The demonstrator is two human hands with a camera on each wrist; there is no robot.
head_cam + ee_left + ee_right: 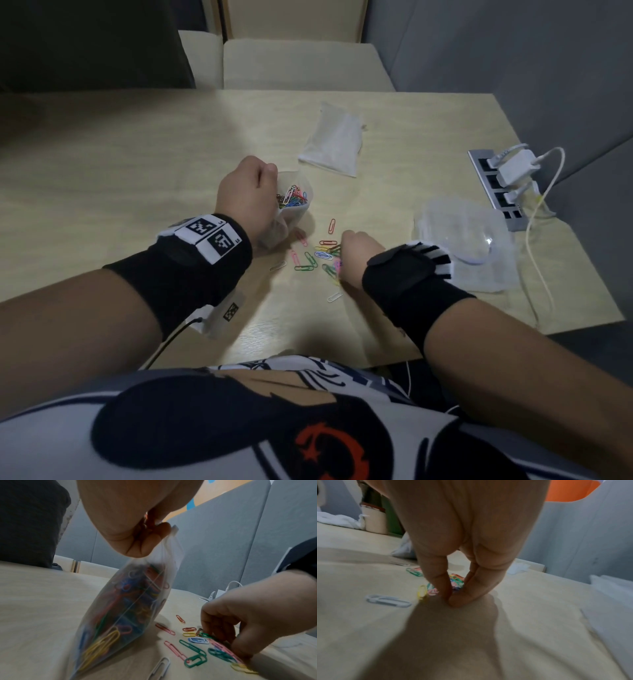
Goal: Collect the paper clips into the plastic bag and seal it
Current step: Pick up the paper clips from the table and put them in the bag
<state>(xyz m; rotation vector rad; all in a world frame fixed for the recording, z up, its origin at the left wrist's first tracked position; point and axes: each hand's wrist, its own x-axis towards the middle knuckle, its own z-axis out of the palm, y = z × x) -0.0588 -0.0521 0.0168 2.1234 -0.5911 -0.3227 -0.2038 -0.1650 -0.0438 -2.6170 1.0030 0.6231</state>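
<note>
My left hand [244, 192] grips the rim of the clear plastic bag [120, 615], which stands on the pale wood-grain counter [137, 178] under that grip, bulging with coloured clips; if the pinch slackens I think the bag could slump and spill through its unsealed mouth. My right hand [354, 260] has its grip closing, fingertips [447, 595] pinched on the loose multicoloured wire paper clips [199, 645] scattered just beside the bag; thin and flat, they may slip free or tangle.
</note>
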